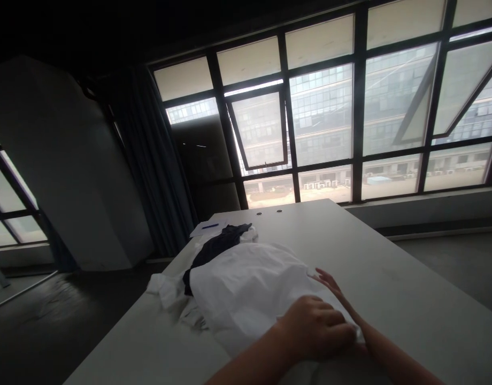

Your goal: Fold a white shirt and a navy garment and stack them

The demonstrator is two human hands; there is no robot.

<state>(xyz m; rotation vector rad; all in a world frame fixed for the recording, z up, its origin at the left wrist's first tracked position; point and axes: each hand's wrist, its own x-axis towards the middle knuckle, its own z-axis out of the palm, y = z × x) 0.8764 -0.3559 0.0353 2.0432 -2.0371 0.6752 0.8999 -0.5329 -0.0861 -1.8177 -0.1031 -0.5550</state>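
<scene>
A white garment (246,289) lies spread on a long white table (390,267). My left hand (314,326) rests on the near part of the cloth, fingers curled down and pressed against it. My right hand (330,282) lies flat at the cloth's right edge with fingers stretched out, touching the fabric. A dark navy garment (216,246) lies partly under the white one at its far left. More crumpled white cloth (169,291) sticks out at the left.
A sheet of paper with a blue pen (209,226) lies at the table's far left corner. Two cable holes (269,212) sit near the far edge. Large windows (322,117) and a dark curtain (153,160) stand behind. The floor drops away on both sides.
</scene>
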